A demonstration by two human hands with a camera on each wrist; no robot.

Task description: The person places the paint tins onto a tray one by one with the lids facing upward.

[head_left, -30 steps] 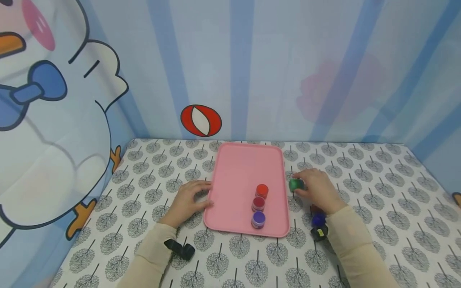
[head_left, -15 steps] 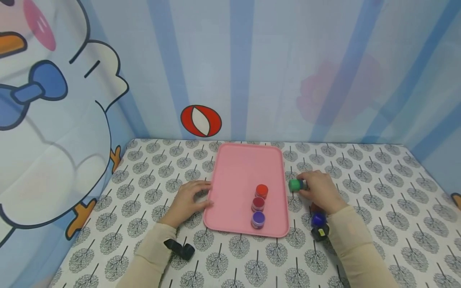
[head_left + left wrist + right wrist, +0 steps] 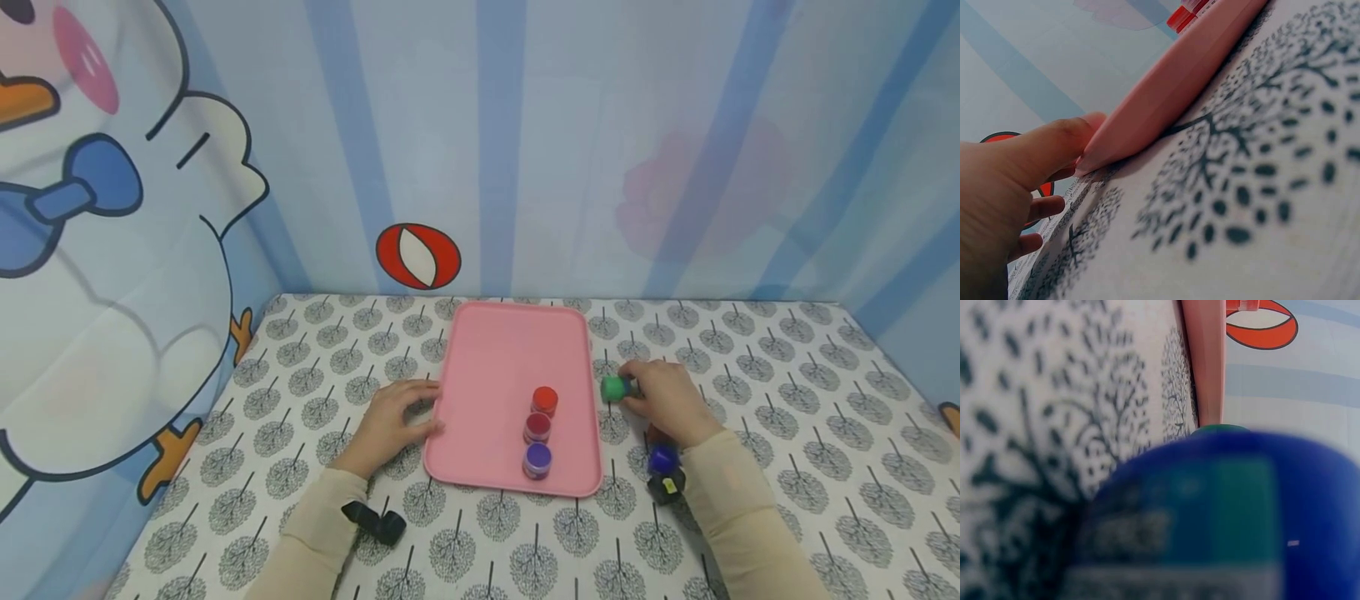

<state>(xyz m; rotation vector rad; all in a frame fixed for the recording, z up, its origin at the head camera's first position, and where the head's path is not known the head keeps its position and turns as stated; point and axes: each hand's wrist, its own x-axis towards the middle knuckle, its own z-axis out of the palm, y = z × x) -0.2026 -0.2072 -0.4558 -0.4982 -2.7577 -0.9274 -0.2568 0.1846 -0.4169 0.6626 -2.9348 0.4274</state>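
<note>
In the head view my left hand (image 3: 392,423) rests at the left edge of a pink tray (image 3: 480,350), thumb and a fingertip touching its rim. The left wrist view shows a digit against the tray's outer wall (image 3: 1160,94). Just right of the tray, my right hand (image 3: 667,400) holds a small green-lidded jar (image 3: 613,389) between thumb and fingers, its lid tipped toward the tray. A blue jar (image 3: 663,459) stands by the right wrist and fills much of the right wrist view, largely hiding the green lid (image 3: 1219,429) there.
On the tray, toward its right side, small jars with an orange-red lid (image 3: 545,400), a dark red lid (image 3: 537,427) and a purple lid (image 3: 537,458) stand in a row. A tree-print cloth (image 3: 480,542) covers the table; a striped curtain (image 3: 555,150) hangs behind.
The right hand has shifted slightly right relative to the green-lidded jar, so more of the jar shows past the fingertips. The left hand, tray and other jars stay put.
</note>
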